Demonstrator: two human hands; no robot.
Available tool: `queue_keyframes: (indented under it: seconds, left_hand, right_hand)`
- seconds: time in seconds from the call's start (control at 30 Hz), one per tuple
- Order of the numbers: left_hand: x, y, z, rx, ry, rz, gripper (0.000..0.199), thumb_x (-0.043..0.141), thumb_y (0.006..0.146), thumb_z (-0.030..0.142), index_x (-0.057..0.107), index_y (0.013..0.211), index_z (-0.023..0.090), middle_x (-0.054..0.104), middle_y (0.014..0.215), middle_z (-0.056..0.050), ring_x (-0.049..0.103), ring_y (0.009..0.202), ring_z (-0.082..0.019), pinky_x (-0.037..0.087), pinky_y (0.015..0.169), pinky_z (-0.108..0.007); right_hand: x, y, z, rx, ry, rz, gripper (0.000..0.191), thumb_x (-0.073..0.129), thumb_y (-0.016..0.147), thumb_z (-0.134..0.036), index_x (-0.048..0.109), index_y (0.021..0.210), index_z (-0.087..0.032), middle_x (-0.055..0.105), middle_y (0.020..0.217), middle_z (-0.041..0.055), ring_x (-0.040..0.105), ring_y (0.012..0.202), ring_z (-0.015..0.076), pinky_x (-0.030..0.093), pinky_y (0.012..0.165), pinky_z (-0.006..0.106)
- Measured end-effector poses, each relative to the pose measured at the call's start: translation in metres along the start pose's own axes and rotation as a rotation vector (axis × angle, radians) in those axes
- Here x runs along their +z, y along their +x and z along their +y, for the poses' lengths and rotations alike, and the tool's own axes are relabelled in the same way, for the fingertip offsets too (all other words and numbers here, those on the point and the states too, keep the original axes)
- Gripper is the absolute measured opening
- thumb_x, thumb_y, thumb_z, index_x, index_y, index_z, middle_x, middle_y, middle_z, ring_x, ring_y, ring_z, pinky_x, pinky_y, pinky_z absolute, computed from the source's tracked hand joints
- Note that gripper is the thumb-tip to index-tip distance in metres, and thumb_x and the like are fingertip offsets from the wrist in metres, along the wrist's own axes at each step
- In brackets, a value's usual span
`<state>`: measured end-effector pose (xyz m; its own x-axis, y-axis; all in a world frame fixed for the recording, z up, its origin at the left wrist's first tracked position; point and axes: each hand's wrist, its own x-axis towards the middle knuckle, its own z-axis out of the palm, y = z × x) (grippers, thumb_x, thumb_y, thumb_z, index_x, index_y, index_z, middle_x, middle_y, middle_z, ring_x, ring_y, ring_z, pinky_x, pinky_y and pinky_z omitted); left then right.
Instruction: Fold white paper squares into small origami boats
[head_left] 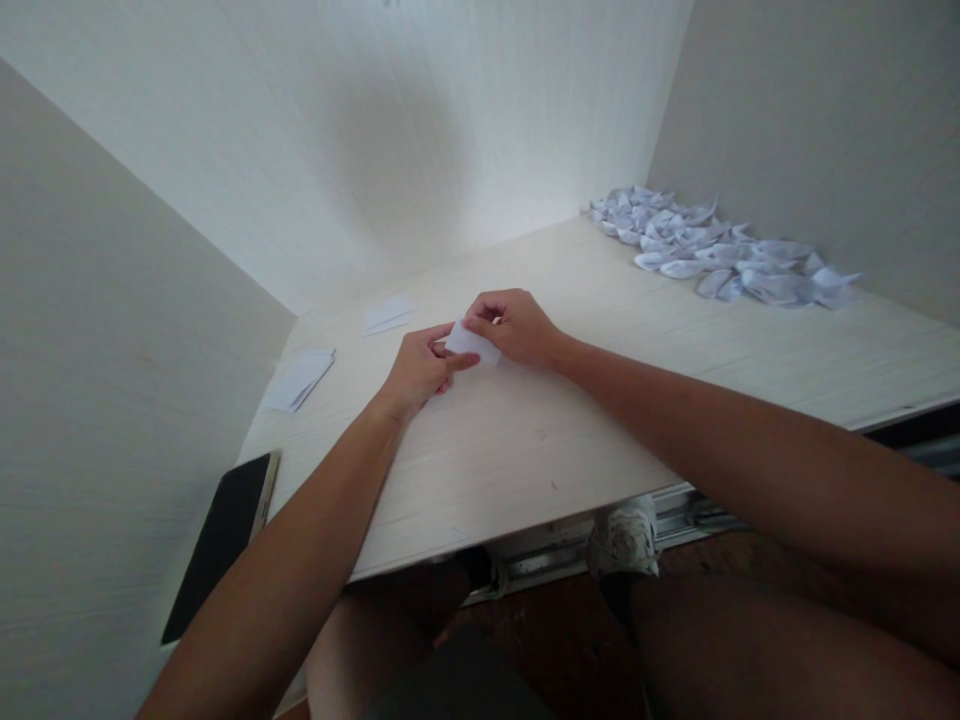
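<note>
**Clerk:** Item one, the piece in hand?

**Operator:** I log a small folded paper slip [472, 343], white, at the centre of the frame, low over the pale wooden tabletop [525, 440]. My left hand [420, 372] pinches its left end between thumb and fingertips; my right hand [516, 325] closes over its upper right edge, fingers curled down. Both grips are narrow, closed on the slip.

**Clerk:** Handling notes?

**Operator:** By my judgement: very light, thin, limp across any unfolded span, stiffer along a crease. It tears or crumples under a hard squeeze and slides easily on the smooth board. Best held at the edges and corners, pads flat, with the crease line left free. I cannot tell how many folds it carries; the fingers hide most of it.

**Clerk:** Item two, stock?

**Operator:** One stack of flat white sheets [301, 378] at centre left, near the left wall. A second, smaller lot of sheets [387, 314] just above it, toward the back wall. Both well apart from the hands.

**Clerk:** Item three?

**Operator:** A heap of folded paper pieces [720, 250], upper right of the frame, against the right wall. Their exact form is too small to read.

**Clerk:** Sundries?

**Operator:** One dark phone [221, 540], screen up, lower left, at the table's near corner. My knees show below the table edge.
</note>
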<state>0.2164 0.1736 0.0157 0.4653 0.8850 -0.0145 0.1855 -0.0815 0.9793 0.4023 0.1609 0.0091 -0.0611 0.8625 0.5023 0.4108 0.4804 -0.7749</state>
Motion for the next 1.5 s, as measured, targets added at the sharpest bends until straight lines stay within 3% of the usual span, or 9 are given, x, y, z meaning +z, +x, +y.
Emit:
queue_keyframes:
  seconds: [0.27, 0.4, 0.6, 1.1, 1.3, 1.5]
  left_hand:
    - [0.002, -0.003, -0.003, 0.046, 0.019, -0.012, 0.045, 0.092, 0.069, 0.033, 0.075, 0.106, 0.013, 0.065, 0.063, 0.003, 0.038, 0.038, -0.004, 0.026, 0.037, -0.022]
    - [0.002, -0.002, -0.002, 0.051, 0.023, 0.009, 0.045, 0.091, 0.067, 0.03, 0.075, 0.106, 0.014, 0.055, 0.054, 0.007, 0.035, 0.036, -0.004, 0.023, 0.037, -0.022]
    - [0.005, -0.003, -0.002, 0.066, 0.029, 0.018, 0.03, 0.088, 0.07, 0.031, 0.069, 0.086, 0.015, 0.055, 0.055, 0.007, 0.039, 0.037, -0.005, 0.025, 0.037, -0.023]
    - [0.012, -0.005, 0.003, 0.027, -0.007, 0.069, 0.044, 0.091, 0.064, 0.024, 0.067, 0.099, 0.014, 0.062, 0.06, 0.007, 0.04, 0.037, -0.004, 0.025, 0.037, -0.023]
    - [0.016, -0.005, 0.003, 0.032, 0.003, 0.089, 0.071, 0.094, 0.062, 0.03, 0.058, 0.121, 0.015, 0.066, 0.064, 0.007, 0.045, 0.036, -0.006, 0.03, 0.038, -0.022]
    - [0.017, -0.005, 0.002, 0.05, 0.015, 0.07, 0.056, 0.092, 0.065, 0.028, 0.056, 0.106, 0.018, 0.062, 0.062, 0.009, 0.041, 0.037, -0.005, 0.027, 0.039, -0.022]
  right_hand:
    - [-0.002, 0.003, 0.004, 0.056, 0.072, 0.025, 0.016, 0.066, 0.084, -0.029, 0.067, 0.074, -0.016, 0.065, 0.071, 0.0017, 0.053, 0.066, 0.0137, 0.041, 0.064, 0.029]
    - [0.0, 0.003, 0.003, 0.059, 0.102, 0.015, 0.018, 0.067, 0.084, -0.03, 0.067, 0.073, -0.017, 0.065, 0.07, 0.0011, 0.053, 0.066, 0.0133, 0.041, 0.064, 0.028]
    - [0.0, 0.004, 0.0, 0.071, 0.132, 0.039, 0.018, 0.067, 0.084, -0.029, 0.065, 0.071, -0.016, 0.062, 0.069, 0.0007, 0.05, 0.065, 0.0131, 0.039, 0.063, 0.029]
    - [0.003, 0.003, -0.006, 0.076, 0.14, 0.092, 0.014, 0.066, 0.083, -0.026, 0.065, 0.072, -0.017, 0.064, 0.07, 0.0008, 0.053, 0.068, 0.0142, 0.041, 0.067, 0.03]
    - [0.004, 0.003, -0.008, 0.071, 0.156, 0.142, 0.017, 0.066, 0.084, -0.029, 0.066, 0.072, -0.017, 0.065, 0.071, 0.0016, 0.054, 0.068, 0.0147, 0.042, 0.067, 0.031]
    - [0.006, 0.003, -0.008, 0.085, 0.174, 0.151, 0.017, 0.066, 0.084, -0.029, 0.065, 0.071, -0.018, 0.065, 0.071, 0.0013, 0.054, 0.067, 0.0142, 0.042, 0.067, 0.03]
